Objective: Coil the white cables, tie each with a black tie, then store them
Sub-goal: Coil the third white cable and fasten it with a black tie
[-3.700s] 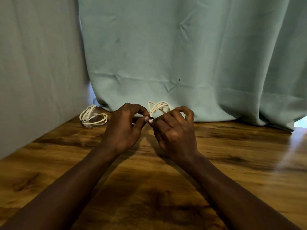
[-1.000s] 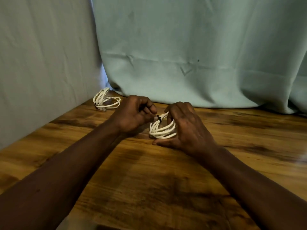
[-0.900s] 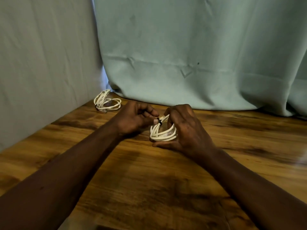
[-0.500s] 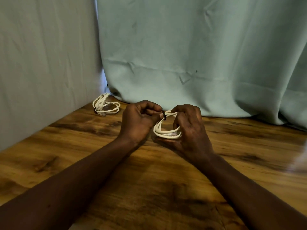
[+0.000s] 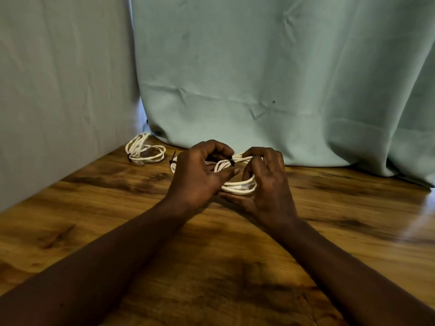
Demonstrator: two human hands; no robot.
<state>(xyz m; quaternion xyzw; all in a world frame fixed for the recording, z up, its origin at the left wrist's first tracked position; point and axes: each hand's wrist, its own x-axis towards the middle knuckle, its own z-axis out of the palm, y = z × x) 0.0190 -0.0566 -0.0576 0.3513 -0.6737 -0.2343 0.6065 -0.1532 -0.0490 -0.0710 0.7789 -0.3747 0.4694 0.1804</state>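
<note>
A coiled white cable (image 5: 240, 187) sits between my two hands, just above the wooden table (image 5: 235, 267). My right hand (image 5: 268, 184) holds the coil from the right, palm under it and fingers curled over its top. A black tie (image 5: 232, 160) wraps the strands at the coil's upper left. My left hand (image 5: 200, 175) pinches there, with curled fingers above the tie and the thumb below it. A second coiled white cable (image 5: 144, 152) with a dark tie lies at the back left corner. Part of another white cable (image 5: 173, 166) with a black tie end shows behind my left hand.
A teal curtain (image 5: 270, 78) hangs along the table's back edge. A grey fabric wall (image 5: 58, 90) closes the left side. Bare wood stretches to the right of my hands and in front of them.
The coil has turned so its loops open more toward me. My left thumb has slid under the tied spot. A piece of another cable now shows behind my left hand.
</note>
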